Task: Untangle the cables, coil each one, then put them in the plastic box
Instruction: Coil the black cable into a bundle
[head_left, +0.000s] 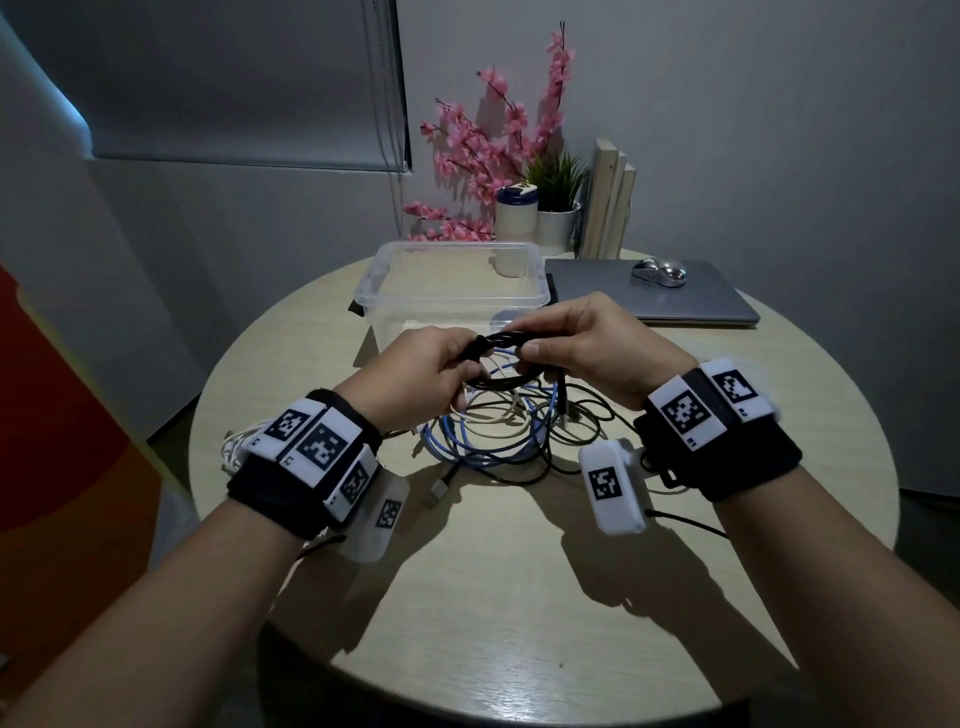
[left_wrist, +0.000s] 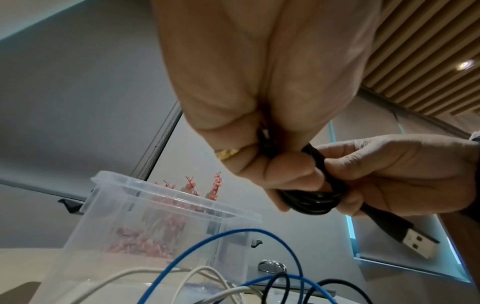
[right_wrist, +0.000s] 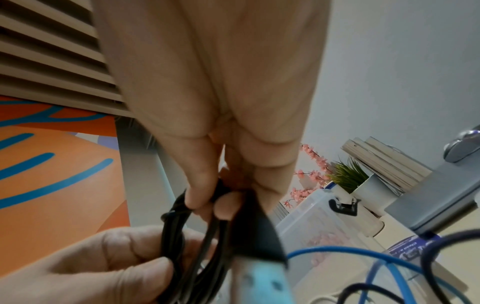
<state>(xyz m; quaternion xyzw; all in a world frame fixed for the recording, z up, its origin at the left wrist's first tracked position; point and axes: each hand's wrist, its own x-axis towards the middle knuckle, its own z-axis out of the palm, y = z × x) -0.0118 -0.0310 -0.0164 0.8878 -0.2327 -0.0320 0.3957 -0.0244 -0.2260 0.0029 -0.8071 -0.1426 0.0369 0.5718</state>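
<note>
- Your left hand (head_left: 415, 371) grips one side of a small coiled black USB cable (head_left: 498, 364), fingers curled round its loops.
- Your right hand (head_left: 592, 343) pinches the coil's other side; its silver plug (left_wrist: 418, 242) hangs below.
- Beneath lies a tangle of blue, white and black cables (head_left: 498, 431) on the round pale wooden table (head_left: 519, 597).
- Just beyond stands the clear plastic box (head_left: 457, 291), open.

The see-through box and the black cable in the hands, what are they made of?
The see-through box looks like clear, glossy plastic: flowers show through its walls. The coiled black cable looks rubbery and smooth, with a metal plug, held by the left hand and right hand.
</note>
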